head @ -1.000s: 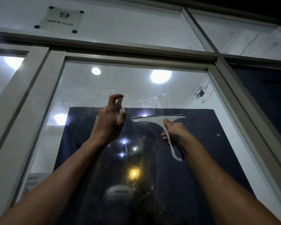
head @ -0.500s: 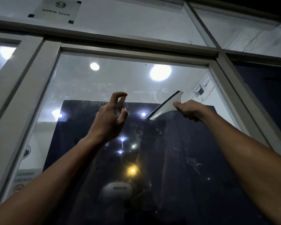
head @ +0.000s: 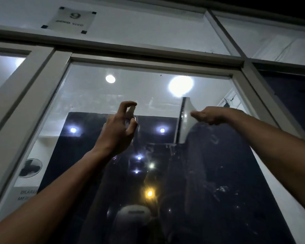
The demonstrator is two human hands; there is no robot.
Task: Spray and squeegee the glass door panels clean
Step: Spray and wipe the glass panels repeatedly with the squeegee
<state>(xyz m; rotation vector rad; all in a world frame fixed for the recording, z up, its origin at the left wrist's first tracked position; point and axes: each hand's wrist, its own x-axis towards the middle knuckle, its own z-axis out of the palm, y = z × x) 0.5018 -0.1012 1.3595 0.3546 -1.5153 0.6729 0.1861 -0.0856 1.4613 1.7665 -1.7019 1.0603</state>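
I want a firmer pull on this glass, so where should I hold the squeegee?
Grip the squeegee by its handle, from the right, where the right hand holds it. The blade stands upright against the glass panel, so the handle juts right.

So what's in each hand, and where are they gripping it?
The left hand grips a small spray bottle round its body, forefinger over the top. The right hand holds the squeegee by its handle.

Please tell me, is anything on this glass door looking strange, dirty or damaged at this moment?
Nothing looks damaged. The glass panel shows pale smears and streaks on its right part, below the squeegee, so it is not yet clean. The squeegee blade stands nearly upright in the right hand. The left hand grips a small spray bottle.
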